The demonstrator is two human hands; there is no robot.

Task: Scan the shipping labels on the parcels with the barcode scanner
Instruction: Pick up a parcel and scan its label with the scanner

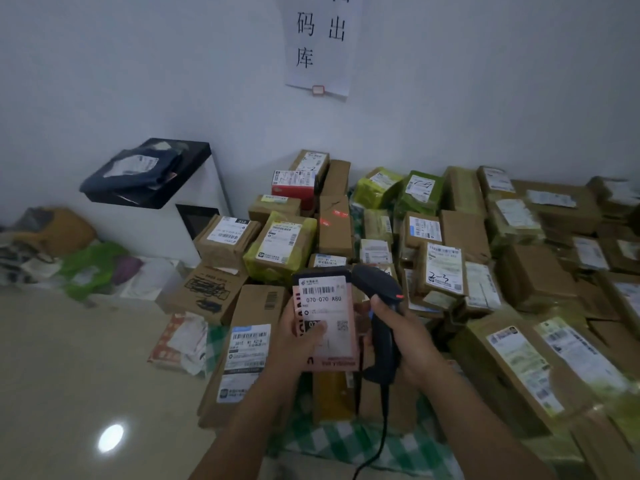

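Scan in progress. The left hand (298,341) grips a pink parcel (337,358) in the near centre, its shipping label (323,299) facing the viewer. The right hand (408,337) is clamped on the corded barcode scanner (379,285), just right of the label. The pile of labelled parcels (443,268) beyond and to the right apparently remains. How many are already scanned cannot be told.
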